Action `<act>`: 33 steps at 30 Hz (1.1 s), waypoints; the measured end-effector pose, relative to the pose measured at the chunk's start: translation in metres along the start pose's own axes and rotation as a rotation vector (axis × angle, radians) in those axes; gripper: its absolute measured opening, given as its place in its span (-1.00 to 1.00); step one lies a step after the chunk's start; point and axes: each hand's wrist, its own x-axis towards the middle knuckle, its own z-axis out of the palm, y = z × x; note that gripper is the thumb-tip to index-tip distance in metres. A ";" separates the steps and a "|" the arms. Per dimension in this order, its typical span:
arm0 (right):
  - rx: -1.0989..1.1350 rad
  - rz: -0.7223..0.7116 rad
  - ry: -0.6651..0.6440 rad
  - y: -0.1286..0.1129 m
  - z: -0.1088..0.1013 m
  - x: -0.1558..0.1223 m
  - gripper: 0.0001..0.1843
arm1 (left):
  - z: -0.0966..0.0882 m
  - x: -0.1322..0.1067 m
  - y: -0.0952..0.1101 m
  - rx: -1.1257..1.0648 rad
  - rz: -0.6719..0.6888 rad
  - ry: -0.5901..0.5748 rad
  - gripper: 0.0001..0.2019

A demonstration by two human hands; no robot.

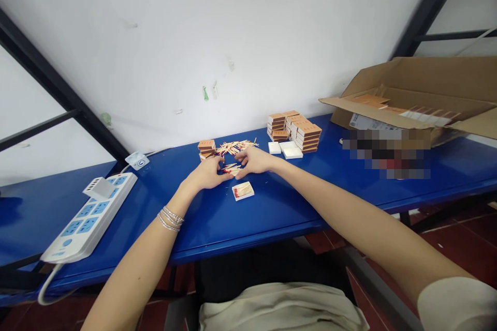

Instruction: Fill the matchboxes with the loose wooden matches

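Fingers [220,160] of the left hand [225,168] curve apart from the thumb, facing those of the right hand [239,164], also parted from their thumb, around a small bunch of loose matches [232,169] on a blue desk [287,207]. Whether any fingertip presses on the sticks cannot be told. Just beside the hands, on the side toward the desk's front edge, lies an open white tray [249,196] holding red-headed matches side by side. Beyond the fingers, toward the back edge, spreads a larger heap of matches [237,147], with a short stack of matchboxes [207,148] next to its left end.

To the right of the heap, two more white trays [292,150] sit before taller stacks of orange-topped matchboxes [308,133] near the back edge. A cardboard carton [438,75], flaps spread, stands at the desk's right end with orange items [370,99] inside; a pixelated patch hides part of its front. At left, a white power strip [87,222] runs slantwise to the front edge. Silvery bracelets [171,218] circle the left wrist.
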 end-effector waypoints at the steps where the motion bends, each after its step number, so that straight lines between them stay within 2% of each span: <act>1: -0.001 -0.014 -0.002 0.000 0.001 0.000 -0.11 | 0.001 0.000 0.000 -0.004 0.004 0.001 -0.46; 5: -0.060 -0.104 -0.040 0.001 0.005 0.004 -0.23 | 0.005 0.003 -0.005 -0.064 0.062 -0.016 -0.52; 9: -0.135 -0.200 -0.056 0.003 0.010 0.007 -0.47 | 0.006 0.005 -0.008 -0.083 0.123 -0.043 -0.55; 17: -0.218 -0.195 -0.046 -0.006 0.013 0.002 -0.69 | 0.006 0.003 -0.004 -0.021 0.124 0.004 -0.69; 22: -0.330 -0.161 0.009 -0.015 0.010 -0.006 -0.72 | 0.008 0.001 0.001 0.069 0.096 0.069 -0.76; 28: -0.368 -0.082 -0.004 -0.021 0.008 -0.009 -0.78 | 0.006 0.000 0.010 0.023 0.057 0.019 -0.85; 33: -0.335 -0.058 -0.012 -0.022 0.008 -0.009 -0.75 | 0.009 0.002 0.008 -0.035 0.030 0.015 -0.90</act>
